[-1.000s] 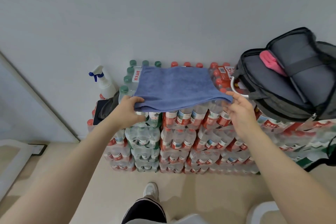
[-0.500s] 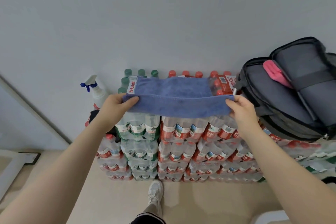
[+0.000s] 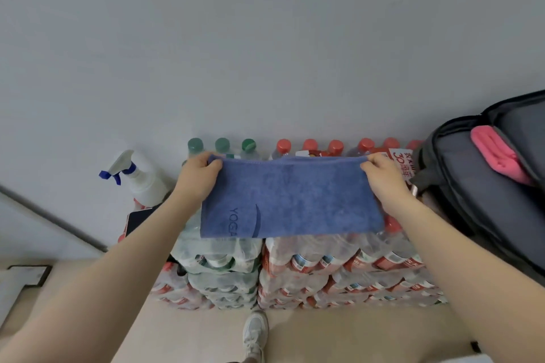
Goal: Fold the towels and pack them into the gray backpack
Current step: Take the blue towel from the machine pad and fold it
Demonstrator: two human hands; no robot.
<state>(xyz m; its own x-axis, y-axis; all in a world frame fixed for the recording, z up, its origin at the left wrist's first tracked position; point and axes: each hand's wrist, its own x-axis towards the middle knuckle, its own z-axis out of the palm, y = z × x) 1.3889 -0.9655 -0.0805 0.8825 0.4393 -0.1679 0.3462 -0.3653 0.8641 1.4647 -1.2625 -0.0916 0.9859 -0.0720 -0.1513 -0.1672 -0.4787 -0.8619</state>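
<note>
Left hand (image 3: pixel 197 178) and right hand (image 3: pixel 385 180) each pinch a top corner of the blue towel (image 3: pixel 290 200), fingers curled tight around its edge.

— What is the person wearing?
— Both forearms are bare, no sleeves showing. The left hand (image 3: pixel 197 177) and right hand (image 3: pixel 383 178) carry no gloves.
— And below?
— One white sneaker (image 3: pixel 254 336) with laces.
</note>
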